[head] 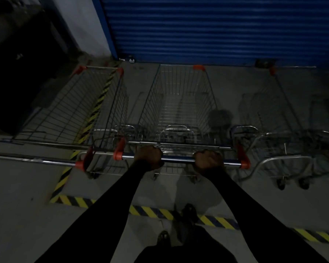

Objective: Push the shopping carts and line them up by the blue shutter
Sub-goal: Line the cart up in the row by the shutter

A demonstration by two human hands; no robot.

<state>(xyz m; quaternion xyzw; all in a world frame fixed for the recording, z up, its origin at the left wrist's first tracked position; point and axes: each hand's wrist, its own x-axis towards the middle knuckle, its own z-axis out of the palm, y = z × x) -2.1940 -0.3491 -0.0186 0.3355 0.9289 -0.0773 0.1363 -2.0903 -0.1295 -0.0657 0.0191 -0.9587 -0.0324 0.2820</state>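
Middle cart (180, 103) gripped at its handle, nose facing the blue shutter (217, 29).
The left cart (68, 103) stands over the striped floor marking (64, 180), its handle just beside the held one. Left hand (149, 157) and right hand (207, 161) each curl their fingers round the handle bar (179, 159), set apart, probably for straight steering. Narrow gaps flank the middle cart; bare floor lies ahead. The right cart (277, 111) stands near.

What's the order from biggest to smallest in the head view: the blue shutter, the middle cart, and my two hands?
1. Blue shutter, largest.
2. Middle cart.
3. Left hand and right hand look about alike, so I won't rank them.
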